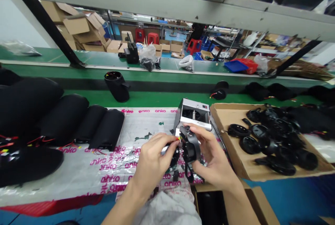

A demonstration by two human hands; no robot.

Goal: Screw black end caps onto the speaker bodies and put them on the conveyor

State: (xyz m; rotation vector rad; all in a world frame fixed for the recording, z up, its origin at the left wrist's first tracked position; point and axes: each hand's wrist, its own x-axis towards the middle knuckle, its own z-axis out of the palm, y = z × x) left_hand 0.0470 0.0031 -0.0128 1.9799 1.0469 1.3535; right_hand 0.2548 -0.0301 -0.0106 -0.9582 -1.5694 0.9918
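Observation:
My right hand [211, 158] grips a small black round plastic part [190, 146] with a strap hanging below it, held upright over the bench. My left hand [153, 160] pinches thin coloured wires [177, 139] at that part's left edge, fingers closed on them. Just behind both hands stands a small silver metal machine [195, 115] with a round opening on top.
A cardboard tray [222, 120] of several black round parts lies at the right. A row of black cylindrical housings [78, 122] lies at the left on plastic sheet [141, 124] printed "anko". One upright black housing [117, 86] stands on the green conveyor [162, 97] behind.

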